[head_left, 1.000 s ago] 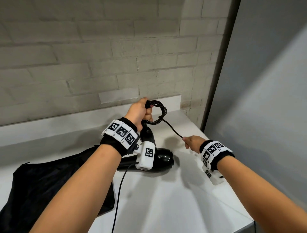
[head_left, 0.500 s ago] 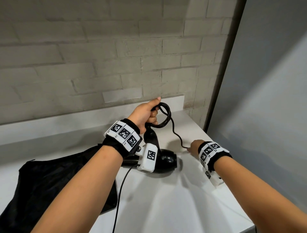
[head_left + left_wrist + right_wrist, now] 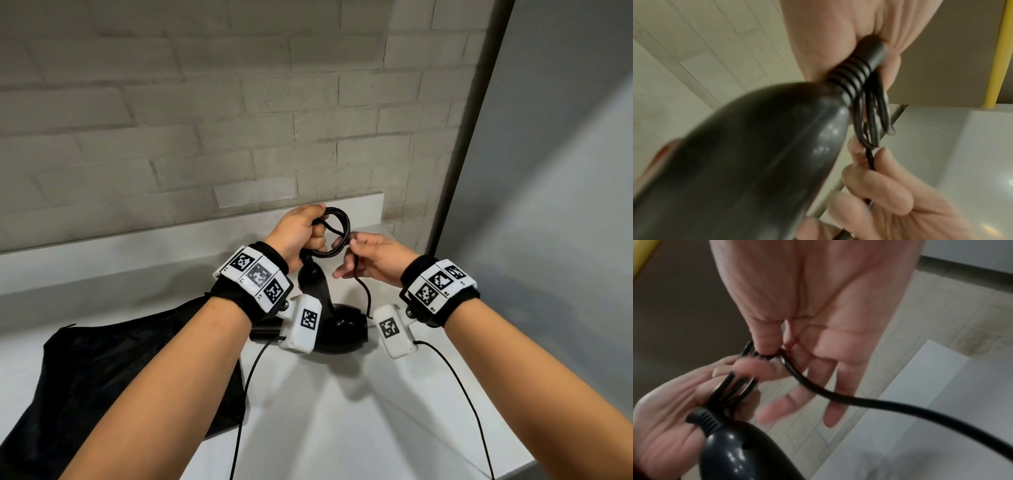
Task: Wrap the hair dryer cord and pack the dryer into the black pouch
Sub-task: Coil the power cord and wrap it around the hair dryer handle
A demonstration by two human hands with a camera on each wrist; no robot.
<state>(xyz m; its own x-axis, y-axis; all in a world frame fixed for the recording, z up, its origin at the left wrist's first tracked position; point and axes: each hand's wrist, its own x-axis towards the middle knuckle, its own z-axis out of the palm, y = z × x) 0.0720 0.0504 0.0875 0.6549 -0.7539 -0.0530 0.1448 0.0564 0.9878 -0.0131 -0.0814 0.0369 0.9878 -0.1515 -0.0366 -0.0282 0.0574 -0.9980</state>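
Coiling the cord at the top of the hair dryer, with several loops already gathered. Gripped these loops together with the ribbed cord collar in the left hand, fingers curled tightly around them just above the handle. Pinched the free run of cord between thumb and forefinger of the right hand, just beside the left hand and touching the coil; kept the other right fingers loosely spread. Held the dryer handle-up under the left hand, barrel down below both wrists, apparently resting on the white counter. Left the black pouch lying flat on the counter, to the left of the left forearm and partly under it; could not see its opening.

Judged the wrapping as not finished, with a length of cord hanging down from the right hand toward the right wrist and no plug in view. Needed, for doing this step well, to lay each new loop at the same size as those already held, to slide the right pinch along the cord instead of pulling it, and to lift the left thumb only briefly for taking in the new loop. Needed also to avoid a sharp bend at the collar. Risked loops springing apart on loosening the left grip too much.
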